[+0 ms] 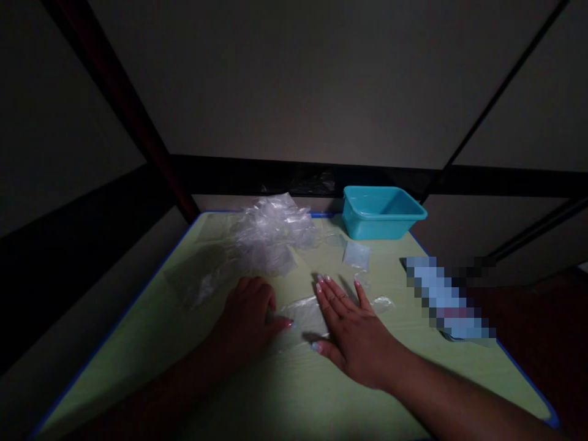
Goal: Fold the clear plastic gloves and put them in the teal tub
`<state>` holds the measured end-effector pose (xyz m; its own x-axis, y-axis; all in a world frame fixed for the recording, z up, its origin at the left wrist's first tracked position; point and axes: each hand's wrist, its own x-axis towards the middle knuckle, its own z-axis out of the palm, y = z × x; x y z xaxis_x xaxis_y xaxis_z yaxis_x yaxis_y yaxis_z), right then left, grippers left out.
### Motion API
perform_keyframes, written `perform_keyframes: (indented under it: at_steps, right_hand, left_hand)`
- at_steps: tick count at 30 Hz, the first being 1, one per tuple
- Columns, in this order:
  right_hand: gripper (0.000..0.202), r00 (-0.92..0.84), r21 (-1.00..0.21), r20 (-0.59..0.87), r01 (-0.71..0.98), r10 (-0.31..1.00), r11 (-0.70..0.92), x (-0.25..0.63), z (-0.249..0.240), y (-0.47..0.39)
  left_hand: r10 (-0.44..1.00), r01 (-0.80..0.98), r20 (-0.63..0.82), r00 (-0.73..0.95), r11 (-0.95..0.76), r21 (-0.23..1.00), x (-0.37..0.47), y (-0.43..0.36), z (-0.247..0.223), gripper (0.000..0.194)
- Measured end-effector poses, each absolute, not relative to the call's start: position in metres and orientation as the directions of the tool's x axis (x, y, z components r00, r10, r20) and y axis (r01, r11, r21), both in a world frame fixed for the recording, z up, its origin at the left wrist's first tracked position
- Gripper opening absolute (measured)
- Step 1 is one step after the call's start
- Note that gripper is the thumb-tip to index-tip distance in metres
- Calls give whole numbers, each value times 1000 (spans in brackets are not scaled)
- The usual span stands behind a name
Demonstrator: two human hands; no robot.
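A clear plastic bag [301,313] lies flat on the table in front of me. My right hand [351,327] presses down on it, palm down with the fingers spread. At the bag's left end is my left hand [252,312], its fingers curled and the thumb stretched along the plastic; it grips the bag's edge there. Beyond my hands sits a heap of crumpled clear plastic bags [275,223]. A small white folded packet [357,255] rests beyond my right fingertips, touched by neither hand.
A turquoise plastic basin [381,228] stands at the table's far right corner. Near the right edge lies a flat pale blue item [445,297], blurred by pixels. The pale green table [294,392] has a blue rim. A wall [294,86] rises behind it.
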<state>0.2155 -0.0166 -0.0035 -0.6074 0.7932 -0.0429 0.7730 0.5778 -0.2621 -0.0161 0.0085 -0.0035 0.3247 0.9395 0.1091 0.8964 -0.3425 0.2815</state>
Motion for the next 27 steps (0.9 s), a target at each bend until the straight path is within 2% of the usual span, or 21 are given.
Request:
perform_keyframes:
  at_steps: [4, 12, 19, 27]
  right_hand:
    - [82, -591, -248, -22, 784, 806, 569, 216, -7, -16]
    - [83, -599, -259, 4, 773, 801, 579, 217, -10, -17]
    - [84, -589, -273, -27, 781, 807, 561, 217, -8, -17]
    - [82, -595, -252, -24, 782, 804, 571, 217, -8, -16]
  left_hand:
    - [941, 903, 76, 330, -339, 263, -15, 7, 0, 38]
    - [933, 876, 32, 359, -348, 334, -16, 8, -2, 34]
    - [918, 867, 32, 394, -384, 317, -12, 1, 3, 28]
    - [950, 880, -158, 269, -176, 441, -7, -3, 9, 17]
